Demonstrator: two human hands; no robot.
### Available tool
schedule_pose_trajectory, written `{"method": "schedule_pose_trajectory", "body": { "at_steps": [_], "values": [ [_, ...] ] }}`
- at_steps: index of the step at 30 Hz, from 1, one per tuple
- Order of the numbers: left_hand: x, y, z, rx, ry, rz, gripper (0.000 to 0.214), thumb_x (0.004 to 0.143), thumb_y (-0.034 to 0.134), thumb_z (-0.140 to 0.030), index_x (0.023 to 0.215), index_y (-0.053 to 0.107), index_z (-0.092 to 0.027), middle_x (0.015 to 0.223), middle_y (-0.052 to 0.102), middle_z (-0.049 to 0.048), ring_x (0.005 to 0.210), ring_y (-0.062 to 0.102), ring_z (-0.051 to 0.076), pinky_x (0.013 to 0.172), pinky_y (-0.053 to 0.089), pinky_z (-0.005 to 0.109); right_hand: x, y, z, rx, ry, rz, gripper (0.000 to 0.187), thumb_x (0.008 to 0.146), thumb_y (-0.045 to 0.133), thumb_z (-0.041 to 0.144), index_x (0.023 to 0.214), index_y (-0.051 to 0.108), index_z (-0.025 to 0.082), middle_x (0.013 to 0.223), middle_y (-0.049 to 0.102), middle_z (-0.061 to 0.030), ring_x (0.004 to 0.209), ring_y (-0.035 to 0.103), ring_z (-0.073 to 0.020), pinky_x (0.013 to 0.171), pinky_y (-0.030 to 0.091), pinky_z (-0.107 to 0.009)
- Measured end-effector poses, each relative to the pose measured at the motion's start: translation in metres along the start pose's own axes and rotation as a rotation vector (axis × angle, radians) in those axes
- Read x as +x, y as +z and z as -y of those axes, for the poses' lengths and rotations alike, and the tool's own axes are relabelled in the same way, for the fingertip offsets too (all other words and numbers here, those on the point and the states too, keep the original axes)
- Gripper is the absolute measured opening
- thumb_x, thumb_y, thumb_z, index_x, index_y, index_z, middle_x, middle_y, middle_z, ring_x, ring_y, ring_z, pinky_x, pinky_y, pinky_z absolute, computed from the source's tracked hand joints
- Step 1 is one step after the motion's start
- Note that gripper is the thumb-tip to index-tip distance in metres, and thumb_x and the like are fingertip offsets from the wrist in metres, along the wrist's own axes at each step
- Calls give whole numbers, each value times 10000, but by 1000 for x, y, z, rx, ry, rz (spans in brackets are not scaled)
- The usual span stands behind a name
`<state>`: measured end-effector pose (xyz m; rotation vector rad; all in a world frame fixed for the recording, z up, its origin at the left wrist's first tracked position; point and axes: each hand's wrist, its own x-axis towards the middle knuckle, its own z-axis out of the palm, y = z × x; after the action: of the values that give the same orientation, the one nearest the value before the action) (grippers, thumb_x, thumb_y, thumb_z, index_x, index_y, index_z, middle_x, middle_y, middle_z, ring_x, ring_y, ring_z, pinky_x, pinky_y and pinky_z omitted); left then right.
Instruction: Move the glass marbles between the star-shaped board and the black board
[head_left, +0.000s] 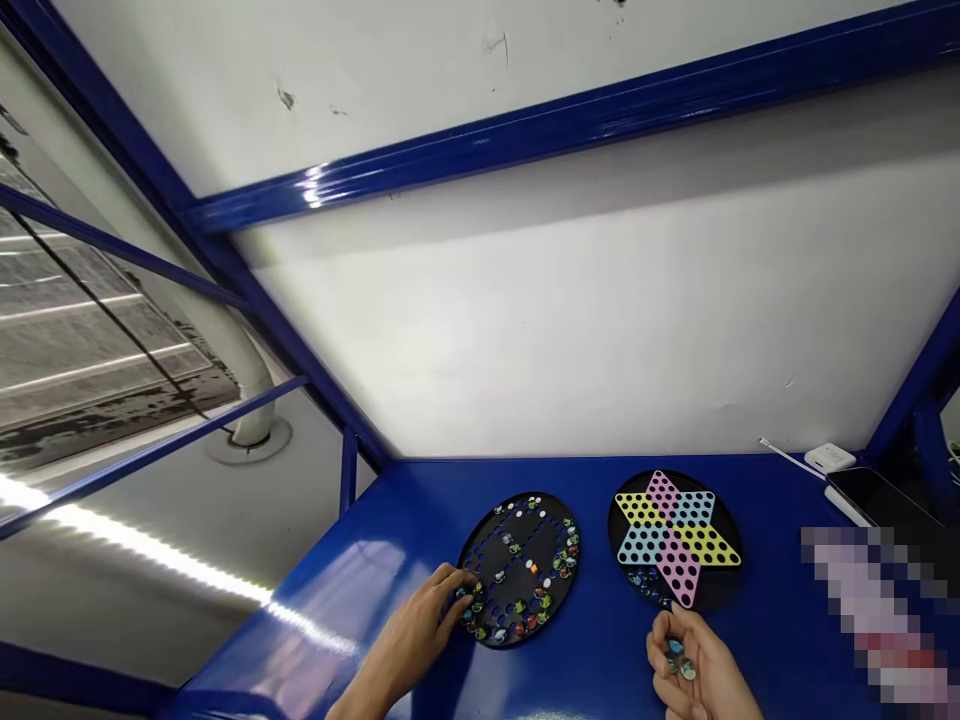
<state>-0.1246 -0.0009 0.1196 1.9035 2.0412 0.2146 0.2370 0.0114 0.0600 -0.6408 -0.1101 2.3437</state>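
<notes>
At the left rim of a round black tray (487, 508), my left hand (427, 625) has its thumb and fingertips closed around a glass marble (460, 592). Several more coloured marbles lie along the tray's right and lower sides, with a few scattered in the middle. My right hand (697, 665) is palm up with fingers curled, cradling several glass marbles (681, 662). Just beyond it rests a star-shaped board (679, 540) with pink, yellow and blue hole-filled sections, lying on a second round black tray (724, 590). Marbles (646, 582) sit on that tray's lower left.
Both trays rest on a blue tabletop (585, 690). At the right are a phone (892, 505), a white charger (829, 458) and a white cable (787, 455). A white panel (600, 330) and blue frame bars (525, 155) stand behind. A blurred patch (877, 620) covers the lower right.
</notes>
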Motion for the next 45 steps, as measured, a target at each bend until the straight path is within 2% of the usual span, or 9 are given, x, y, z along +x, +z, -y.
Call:
{"method": "schedule_pose_trajectory", "body": {
  "at_steps": [12,15,19,24,28,31,35,40,45],
  "values": [
    [8,4,12,-73,-38,-69,250,848,549,-407,900,728,-241,972,748,58,905,678,225,809,509,276,-4,1,0,16,-27,-1,349,693,875,395,732,613,168,591,605,56,297,246,8,330,110,-164],
    [7,-4,0,-142,-44,-84,258,834,586,-423,879,760,-238,919,756,50,862,682,219,775,513,274,-4,0,-1,18,-24,15,332,731,848,405,733,615,167,595,606,55,299,252,6,330,114,-161],
    [-6,-10,-61,-316,65,-110,291,865,625,-480,888,791,-241,860,740,36,726,660,182,646,503,256,-1,10,-6,3,26,85,370,740,830,468,739,637,153,658,665,0,321,337,-18,325,133,-166],
    [-25,16,-160,-420,504,-77,152,926,654,-324,974,790,-276,906,762,23,823,689,152,742,537,228,4,34,-20,147,55,-33,337,670,876,375,799,677,135,649,666,-13,517,601,-128,433,424,-208],
    [-27,40,-192,-245,660,-111,172,915,677,-285,1070,742,-319,1030,767,-11,894,687,161,848,562,269,11,34,-27,362,9,-178,243,685,830,213,693,590,177,530,566,61,453,535,-78,436,405,-170],
    [-26,39,-175,-221,620,-263,190,973,574,-315,1091,723,-313,1089,748,11,963,695,162,878,572,275,13,24,-24,266,-28,-207,251,715,824,256,726,585,177,552,567,63,378,441,-46,354,277,-145],
    [-27,24,-101,-133,320,-408,278,999,471,-387,1078,721,-297,1086,745,37,1008,711,191,896,589,309,8,13,-17,179,-56,-106,368,676,872,367,707,556,180,539,513,98,297,217,1,316,129,-169],
    [-28,14,-14,17,-28,-211,388,917,426,-381,1162,710,-279,1153,735,47,1009,724,247,873,594,371,0,16,-13,163,-25,-110,375,718,849,415,694,564,174,529,519,84,292,211,-2,336,131,-187],
    [-28,11,-19,-25,-32,-75,391,927,416,-387,1136,728,-279,1195,720,47,1070,697,266,917,549,353,-2,18,-12,107,-38,-96,379,794,782,485,723,593,165,569,575,52,300,231,-2,351,131,-191]
  ]
}}
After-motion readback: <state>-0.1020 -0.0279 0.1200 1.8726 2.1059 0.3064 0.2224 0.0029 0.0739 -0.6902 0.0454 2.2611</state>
